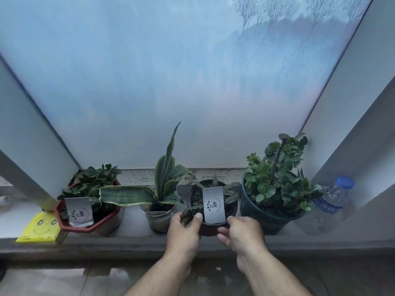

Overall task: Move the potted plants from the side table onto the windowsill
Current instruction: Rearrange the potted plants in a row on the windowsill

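A yellow smiley-face note (39,228) is lying at the far left of the windowsill (132,242), touching the red octagonal pot (89,226). That pot is holding a low leafy plant and a white label card (79,210) standing at its front. Just to its right, a metal tin (159,218) is carrying a snake plant (165,178); one long striped leaf is reaching left over the red pot's rim.

The left hand (184,230) is gripping the left side of the small black pot (210,225), thumb hooked over the rim, fingers curled round the wall. The pot is sitting on the windowsill between the two hands, just beside the tin on one side and the dark green pot (259,216) on the other. A white tag (213,205) is standing upright in its soil among thin dark leaves. The right hand (240,232) is gripping the pot's right side, thumb at the rim and fingers curled beneath and in front.

The dark green pot is holding a bushy round-leaved plant (275,176). At the far right, a clear water bottle (327,205) with a blue cap is standing close against that pot.
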The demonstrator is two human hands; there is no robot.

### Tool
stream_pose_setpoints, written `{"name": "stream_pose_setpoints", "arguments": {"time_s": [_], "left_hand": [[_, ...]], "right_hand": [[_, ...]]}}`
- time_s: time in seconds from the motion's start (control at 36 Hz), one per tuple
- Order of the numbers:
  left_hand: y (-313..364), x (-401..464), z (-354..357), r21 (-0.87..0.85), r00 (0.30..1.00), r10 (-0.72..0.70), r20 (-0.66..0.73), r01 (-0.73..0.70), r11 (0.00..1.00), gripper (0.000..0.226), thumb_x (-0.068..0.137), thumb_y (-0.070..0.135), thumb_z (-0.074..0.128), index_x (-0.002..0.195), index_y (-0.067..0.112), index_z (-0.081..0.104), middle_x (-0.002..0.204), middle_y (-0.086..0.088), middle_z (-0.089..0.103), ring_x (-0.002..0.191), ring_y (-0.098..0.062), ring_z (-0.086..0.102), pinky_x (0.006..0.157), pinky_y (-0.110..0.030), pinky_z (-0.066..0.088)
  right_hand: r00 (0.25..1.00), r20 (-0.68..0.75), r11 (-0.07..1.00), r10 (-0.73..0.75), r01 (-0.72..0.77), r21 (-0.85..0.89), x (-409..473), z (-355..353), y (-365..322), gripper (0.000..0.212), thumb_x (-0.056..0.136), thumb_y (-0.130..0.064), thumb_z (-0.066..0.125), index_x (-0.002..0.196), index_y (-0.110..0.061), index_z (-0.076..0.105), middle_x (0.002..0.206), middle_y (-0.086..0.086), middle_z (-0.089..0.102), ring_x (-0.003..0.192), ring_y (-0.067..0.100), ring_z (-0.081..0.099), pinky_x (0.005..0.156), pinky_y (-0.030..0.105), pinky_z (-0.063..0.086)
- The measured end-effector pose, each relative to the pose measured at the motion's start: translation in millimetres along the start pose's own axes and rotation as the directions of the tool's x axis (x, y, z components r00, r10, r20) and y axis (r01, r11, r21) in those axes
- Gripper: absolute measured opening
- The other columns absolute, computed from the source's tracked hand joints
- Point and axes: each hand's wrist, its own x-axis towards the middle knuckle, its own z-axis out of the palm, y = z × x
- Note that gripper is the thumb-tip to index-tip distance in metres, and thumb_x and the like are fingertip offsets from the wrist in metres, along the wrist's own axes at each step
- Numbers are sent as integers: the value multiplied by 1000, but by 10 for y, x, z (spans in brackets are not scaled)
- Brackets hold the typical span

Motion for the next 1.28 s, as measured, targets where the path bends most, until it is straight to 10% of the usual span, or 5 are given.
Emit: {"name": "stream_pose_setpoints", "arguments": {"time_s": [0.22,0.56,0.89,1.14,1.28], "left_hand": [[94,-25,37,-136,998,-63,7,63,989,28,96,11,62,119,11,47,102,3,66,89,-7,62,72,-30,51],[63,-16,39,-152,993,-81,82,93,984,19,101,16,54,105,1,66,89,-10,79,82,-21,72,86,-37,55],[87,-182,48,78,993,-115,15,114,990,36,94,42,62,96,6,60,79,-8,60,69,-21,53,66,-34,49],[300,-657,122,322,988,83,128,-120,939,16,90,32,68,95,17,63,94,-5,69,81,-16,73,70,-40,63],[204,-675,342,325,980,55,193,-116,939,14,92,33,66,98,20,64,99,-4,70,86,-15,73,75,-40,63]], "right_hand": [[1000,-8,1000,-30,30,3,-29,9,-10,17,98,-6,53,114,-12,55,100,12,70,77,21,73,63,35,63],[998,48,998,-42,40,49,-59,43,-21,27,100,-3,52,124,-15,53,99,9,70,71,19,72,60,32,60],[995,100,994,-23,33,-106,-254,-123,-95,42,100,-19,59,139,-18,45,96,-3,62,84,20,72,75,38,62],[971,234,891,-42,142,-431,-560,-914,-441,23,95,-21,67,116,-18,59,100,3,68,72,15,72,60,27,52],[985,73,907,-157,173,-383,-433,-1460,-656,8,97,-19,66,99,-11,68,92,11,75,75,21,72,65,33,54]]}}
